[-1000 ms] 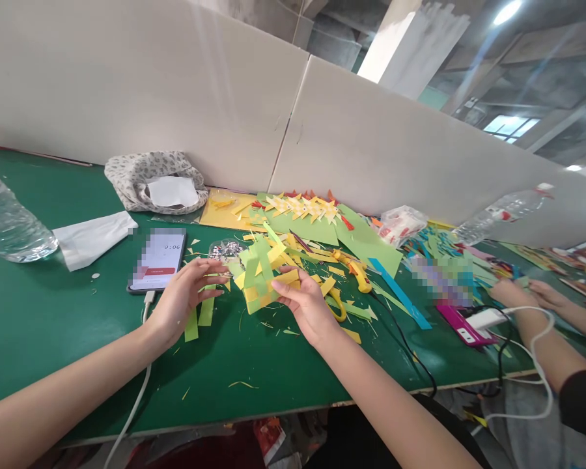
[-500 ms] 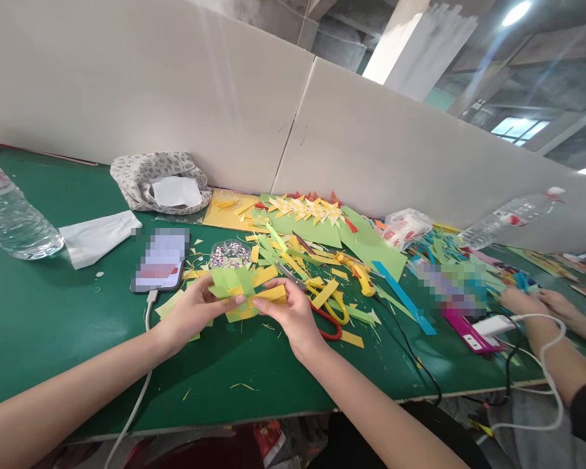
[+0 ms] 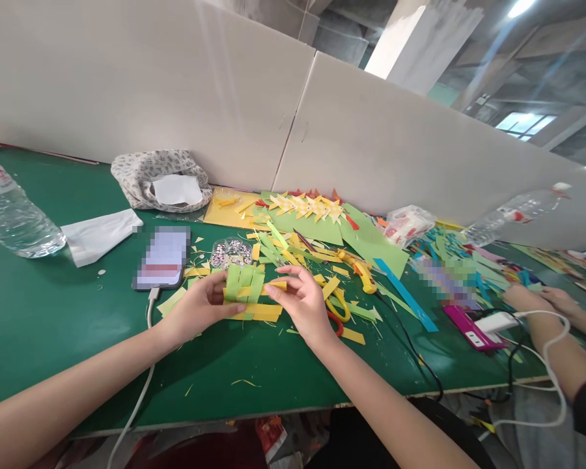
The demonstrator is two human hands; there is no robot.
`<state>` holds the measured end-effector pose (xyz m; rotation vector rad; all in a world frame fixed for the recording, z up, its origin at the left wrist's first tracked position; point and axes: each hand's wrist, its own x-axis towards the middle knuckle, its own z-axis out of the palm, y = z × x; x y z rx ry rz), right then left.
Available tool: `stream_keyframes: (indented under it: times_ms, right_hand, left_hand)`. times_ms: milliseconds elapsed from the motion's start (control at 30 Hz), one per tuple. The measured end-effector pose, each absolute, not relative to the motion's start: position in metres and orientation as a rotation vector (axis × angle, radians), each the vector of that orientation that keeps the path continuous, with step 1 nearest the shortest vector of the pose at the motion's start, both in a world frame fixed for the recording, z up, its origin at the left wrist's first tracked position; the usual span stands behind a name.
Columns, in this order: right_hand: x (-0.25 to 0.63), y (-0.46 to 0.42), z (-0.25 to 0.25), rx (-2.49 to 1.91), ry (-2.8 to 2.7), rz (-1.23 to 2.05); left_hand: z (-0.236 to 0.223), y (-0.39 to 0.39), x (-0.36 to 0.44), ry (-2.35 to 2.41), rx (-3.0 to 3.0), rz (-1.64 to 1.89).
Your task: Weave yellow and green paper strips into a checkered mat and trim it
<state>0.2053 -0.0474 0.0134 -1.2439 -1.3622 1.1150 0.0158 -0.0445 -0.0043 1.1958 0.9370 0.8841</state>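
My left hand (image 3: 195, 311) pinches the left side of a small weave of green and yellow paper strips (image 3: 245, 281), thumb in front and fingers behind. The green strips stand upright, and yellow ones cross them sideways. At the weave's right side, my right hand (image 3: 306, 305) has its thumb and fingers on the end of a yellow paper strip (image 3: 277, 286) threaded among the green ones. Partly covered by this hand, scissors with yellow and red handles (image 3: 342, 307) lie on the table. A clear case of small beads (image 3: 230, 253) sits just behind the weave.
A charging phone (image 3: 162, 257) and a water bottle (image 3: 14, 208) stand left on the green table (image 3: 141, 378). Paper scraps, a yellow glue gun (image 3: 362, 275) and a finished woven paper fish chain (image 3: 307, 207) lie behind. Another person's hands (image 3: 522, 301) work at right, near a pink power strip (image 3: 473, 329).
The weave has turned more upright, its green strips now facing me. My right hand has shifted slightly right and its fingers have lifted along the yellow strip.
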Motion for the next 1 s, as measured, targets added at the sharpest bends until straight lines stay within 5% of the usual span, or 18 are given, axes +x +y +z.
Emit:
stream_keyframes:
  times_ms: [1000]
  right_hand:
    - [0.2132,-0.0483,0.009,-1.191,-1.886,0.831]
  left_hand:
    - [-0.0132,-0.0417,0.0139,0.849,1.349,0.814]
